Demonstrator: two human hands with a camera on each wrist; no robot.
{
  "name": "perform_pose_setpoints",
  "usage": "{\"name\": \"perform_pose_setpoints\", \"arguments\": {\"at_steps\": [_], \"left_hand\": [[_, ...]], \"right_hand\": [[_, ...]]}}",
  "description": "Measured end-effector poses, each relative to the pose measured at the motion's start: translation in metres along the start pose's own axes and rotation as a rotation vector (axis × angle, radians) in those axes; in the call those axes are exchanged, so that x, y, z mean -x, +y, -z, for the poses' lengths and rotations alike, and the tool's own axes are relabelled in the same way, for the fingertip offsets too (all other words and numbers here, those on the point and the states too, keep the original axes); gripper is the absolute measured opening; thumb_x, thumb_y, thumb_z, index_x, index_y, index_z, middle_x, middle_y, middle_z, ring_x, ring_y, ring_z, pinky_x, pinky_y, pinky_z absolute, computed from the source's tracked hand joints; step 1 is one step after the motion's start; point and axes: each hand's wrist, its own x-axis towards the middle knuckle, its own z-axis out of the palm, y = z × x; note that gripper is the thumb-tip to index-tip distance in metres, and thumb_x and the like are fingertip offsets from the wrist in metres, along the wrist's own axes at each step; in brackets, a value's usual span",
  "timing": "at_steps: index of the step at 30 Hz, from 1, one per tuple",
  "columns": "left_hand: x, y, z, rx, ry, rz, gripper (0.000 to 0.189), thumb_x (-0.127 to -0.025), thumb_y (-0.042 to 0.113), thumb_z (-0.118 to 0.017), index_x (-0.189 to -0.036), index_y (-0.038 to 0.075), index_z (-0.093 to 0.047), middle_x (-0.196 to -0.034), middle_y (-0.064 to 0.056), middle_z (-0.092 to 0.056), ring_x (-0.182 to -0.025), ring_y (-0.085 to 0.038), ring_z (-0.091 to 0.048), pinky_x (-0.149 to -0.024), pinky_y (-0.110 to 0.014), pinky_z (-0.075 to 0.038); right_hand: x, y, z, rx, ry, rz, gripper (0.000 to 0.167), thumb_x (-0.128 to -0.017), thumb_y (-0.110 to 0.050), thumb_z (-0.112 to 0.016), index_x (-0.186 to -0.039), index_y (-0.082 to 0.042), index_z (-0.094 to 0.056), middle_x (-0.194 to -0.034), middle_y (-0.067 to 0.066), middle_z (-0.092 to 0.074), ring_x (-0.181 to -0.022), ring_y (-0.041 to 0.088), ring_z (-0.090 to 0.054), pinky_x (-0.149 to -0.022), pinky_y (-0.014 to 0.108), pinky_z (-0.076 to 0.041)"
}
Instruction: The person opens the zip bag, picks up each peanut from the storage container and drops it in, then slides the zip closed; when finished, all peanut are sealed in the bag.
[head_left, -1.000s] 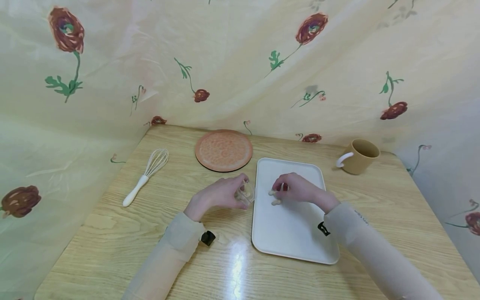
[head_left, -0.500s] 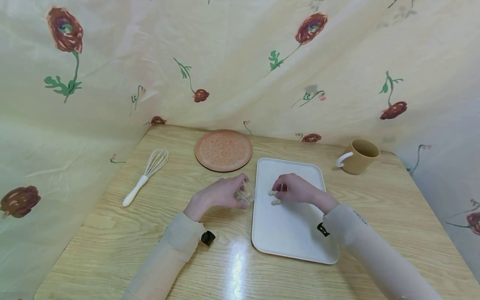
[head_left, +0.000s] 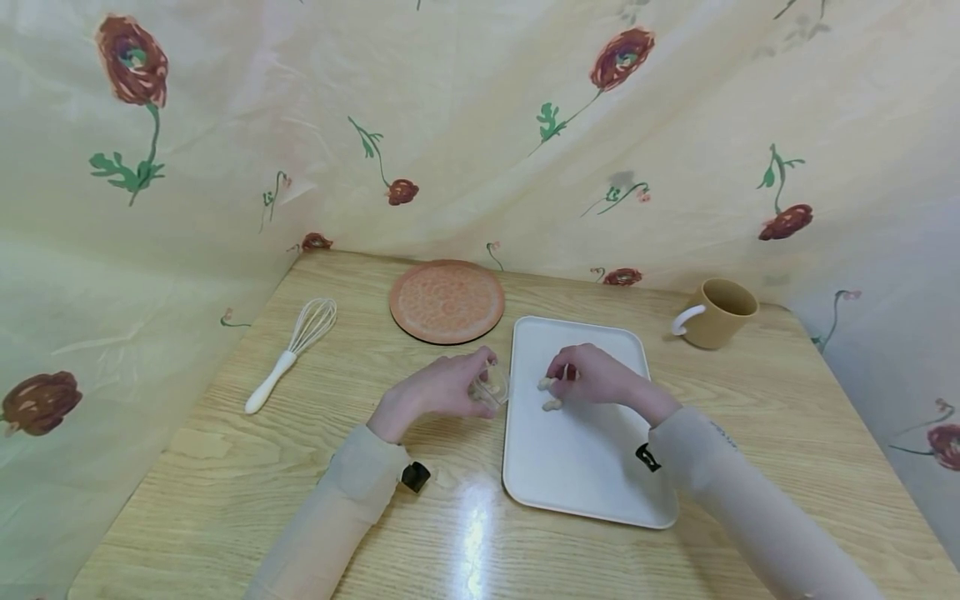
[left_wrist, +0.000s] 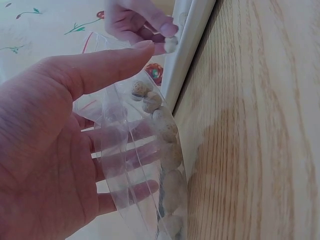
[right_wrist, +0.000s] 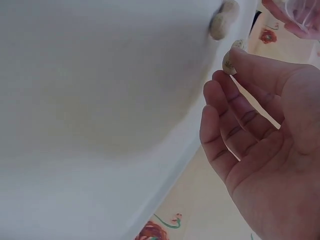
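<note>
My left hand [head_left: 442,387] holds a clear plastic bag [left_wrist: 122,175] beside the tray's left edge. In the left wrist view several unshelled peanuts [left_wrist: 170,155] lie along the bottom of that bag, and the thumb stands on one side with the fingers behind the film. Over the white tray [head_left: 585,467], my right hand [head_left: 600,377] pinches one peanut [right_wrist: 229,63] between thumb and fingertip. Another peanut [right_wrist: 222,21] rests on the tray, just apart from the pinched one. In the head view the lying peanut [head_left: 552,405] shows below the right fingertips.
A round orange-pink mat [head_left: 447,302] lies behind the left hand. To the left is a whisk [head_left: 291,354] with a white handle. At the back right stands a tan mug [head_left: 720,313] with a white handle. A flowered cloth [head_left: 465,125] hangs behind the wooden table.
Almost nothing differs. The right hand, with its peanut, has shifted very slightly over the tray; the left hand and bag stay put.
</note>
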Motion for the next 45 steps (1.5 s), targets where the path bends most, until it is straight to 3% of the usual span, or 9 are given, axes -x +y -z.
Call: {"name": "perform_pose_setpoints", "arguments": {"at_steps": [6, 15, 29, 45], "left_hand": [[0.000, -0.001, 0.000, -0.005, 0.002, -0.003, 0.069, -0.086, 0.037, -0.079, -0.140, 0.012, -0.043, -0.120, -0.003, -0.063, -0.112, -0.018, -0.059, -0.102, -0.045, -0.039], [0.000, -0.002, 0.000, 0.009, 0.000, -0.013, 0.069, -0.086, 0.036, -0.079, -0.140, 0.012, -0.043, -0.119, -0.004, -0.063, -0.109, -0.018, -0.059, -0.098, -0.044, -0.041], [0.000, -0.002, 0.000, 0.010, 0.000, -0.016, 0.071, -0.086, 0.036, -0.079, -0.141, 0.010, -0.042, -0.121, -0.005, -0.064, -0.111, -0.018, -0.060, -0.098, -0.046, -0.042], [0.000, -0.001, 0.000, 0.015, 0.001, -0.017, 0.068, -0.085, 0.037, -0.080, -0.138, 0.014, -0.044, -0.119, -0.003, -0.062, -0.109, -0.015, -0.058, -0.097, -0.046, -0.041]], "right_hand": [[-0.001, -0.009, 0.010, 0.034, 0.055, 0.057, 0.009, -0.086, 0.000, -0.074, -0.095, -0.003, -0.074, -0.086, 0.000, -0.068, -0.076, 0.015, -0.061, -0.071, 0.034, -0.052], [-0.010, -0.032, 0.017, 0.028, 0.073, 0.090, 0.009, -0.088, -0.003, -0.074, -0.097, -0.005, -0.074, -0.087, -0.002, -0.067, -0.076, 0.013, -0.060, -0.068, 0.030, -0.050], [-0.029, -0.061, 0.003, 0.016, 0.085, 0.158, 0.009, -0.086, -0.005, -0.076, -0.095, -0.005, -0.075, -0.088, -0.002, -0.067, -0.075, 0.011, -0.061, -0.067, 0.027, -0.051], [-0.036, -0.072, -0.018, 0.074, 0.146, 0.092, 0.008, -0.086, -0.012, -0.080, -0.091, -0.010, -0.075, -0.077, -0.009, -0.063, -0.067, 0.006, -0.054, -0.059, 0.025, -0.047]]}}
